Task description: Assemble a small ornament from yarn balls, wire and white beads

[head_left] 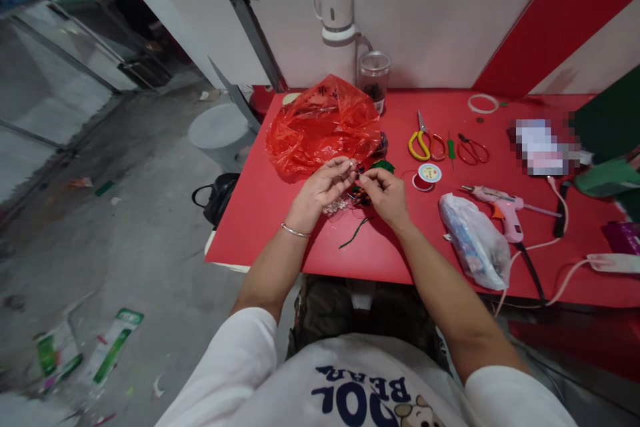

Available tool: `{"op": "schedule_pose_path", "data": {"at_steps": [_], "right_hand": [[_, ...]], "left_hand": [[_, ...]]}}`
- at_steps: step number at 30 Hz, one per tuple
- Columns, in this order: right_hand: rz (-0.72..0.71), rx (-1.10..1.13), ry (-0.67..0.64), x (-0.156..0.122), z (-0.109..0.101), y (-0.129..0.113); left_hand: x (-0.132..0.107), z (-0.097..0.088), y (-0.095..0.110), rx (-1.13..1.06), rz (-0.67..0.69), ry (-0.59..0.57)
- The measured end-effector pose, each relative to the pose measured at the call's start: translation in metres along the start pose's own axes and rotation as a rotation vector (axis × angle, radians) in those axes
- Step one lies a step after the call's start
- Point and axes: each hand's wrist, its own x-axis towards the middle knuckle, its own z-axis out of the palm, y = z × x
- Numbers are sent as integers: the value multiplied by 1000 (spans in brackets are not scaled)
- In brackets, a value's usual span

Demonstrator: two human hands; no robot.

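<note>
Head view puts the work at the centre of the frame, where the left hand (332, 183) and right hand (385, 193) meet, fingertips pinched on a small dark piece (359, 171) (too tiny to make out its shape) above the red tabletop (280, 227). I judge this piece to be partway along: it is in both hands, and no finished item can be picked out. Clear bead-like bits (336, 205) lie loose just below the left hand, beside a dark multicoloured bundle (361, 197) partly hidden by the fingers; a green strip (356, 233) lies below them, seemingly unused. A red plastic bag (320, 127) sits bunched at upper centre. Right of centre, the thread spool (427, 176), scissors (421, 121) and pink glue gun (509, 213) lie unheld.
</note>
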Motion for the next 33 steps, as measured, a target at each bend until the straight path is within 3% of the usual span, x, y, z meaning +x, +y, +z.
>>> {"op": "schedule_pose_path", "data": {"at_steps": [33], "right_hand": [[-19, 4, -32, -1, 0, -2]], "left_hand": [[-2, 0, 2, 10, -39, -49]]}}
